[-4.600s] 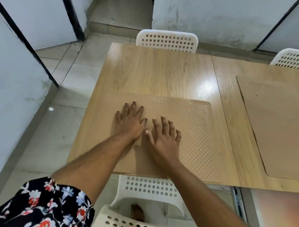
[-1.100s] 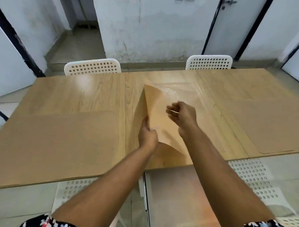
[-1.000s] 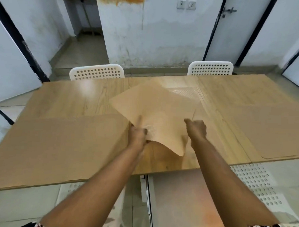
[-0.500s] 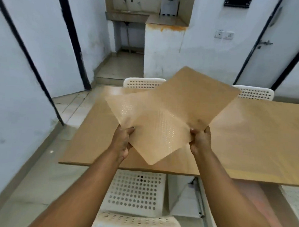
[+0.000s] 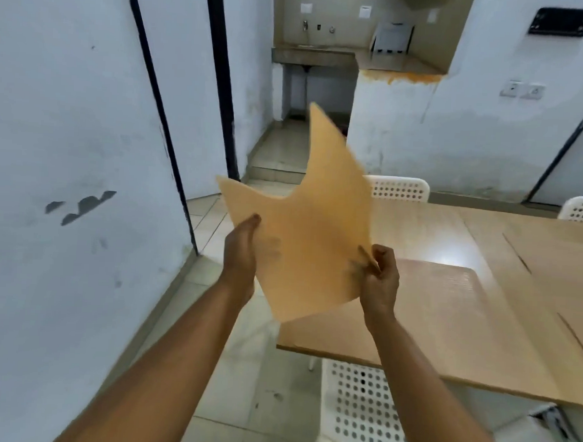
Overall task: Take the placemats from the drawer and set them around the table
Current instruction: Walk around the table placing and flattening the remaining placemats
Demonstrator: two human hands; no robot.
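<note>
Placemat [image 5: 423,306] apparently flat on table [image 5: 427,226], chair [image 5: 362,411] beneath.

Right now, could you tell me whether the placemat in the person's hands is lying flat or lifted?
Lifted and curled: the placemat hangs in the air, gripped by the left hand and right hand.

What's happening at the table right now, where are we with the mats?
The person holds placemats in the air off the table's left end, the left hand gripping one edge and the right hand pinching the other. One placemat already lies flat at the table's near-left corner, with more to its right.
</note>
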